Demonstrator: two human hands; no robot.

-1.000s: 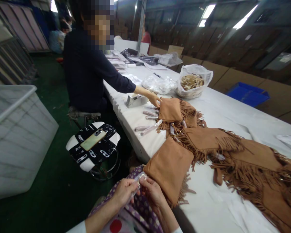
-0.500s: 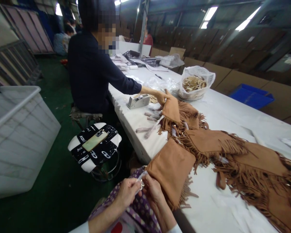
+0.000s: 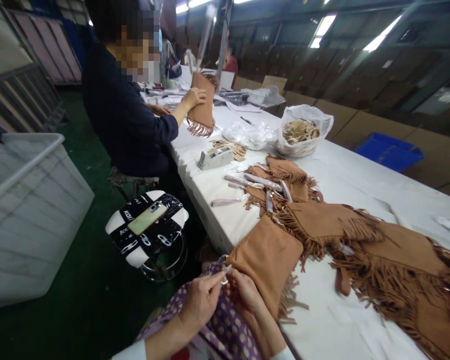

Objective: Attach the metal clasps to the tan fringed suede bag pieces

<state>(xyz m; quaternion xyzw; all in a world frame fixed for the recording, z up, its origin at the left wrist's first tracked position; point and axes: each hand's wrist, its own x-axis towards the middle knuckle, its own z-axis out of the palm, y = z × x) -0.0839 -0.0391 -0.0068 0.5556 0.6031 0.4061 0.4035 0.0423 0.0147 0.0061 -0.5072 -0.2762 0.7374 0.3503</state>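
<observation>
My left hand (image 3: 202,299) and my right hand (image 3: 246,296) meet above my lap, fingers pinched together. Between them is a bit of clear plastic film (image 3: 227,270) around a small pale metal ring (image 3: 224,282). A tan fringed bag (image 3: 267,255) lies at the table edge beside my right hand, its near corner reaching my fingers. The ring is close to that corner; whether it is joined to the bag is hidden. More fringed bags (image 3: 333,220) lie overlapped to the right, and several plastic-wrapped straps (image 3: 262,181) rest beyond.
A co-worker (image 3: 125,110) sits to the left, lifting another fringed bag (image 3: 203,102). On the white table (image 3: 217,212) stand a tape dispenser (image 3: 215,157) and a plastic bag of tan pieces (image 3: 303,131). Left are a stool with a phone (image 3: 147,218) and a white bin (image 3: 30,220).
The co-worker has picked up a fringed bag from the pile, carrying it away and up to the left. My left hand has turned and shifted slightly right, fingers still at the plastic film.
</observation>
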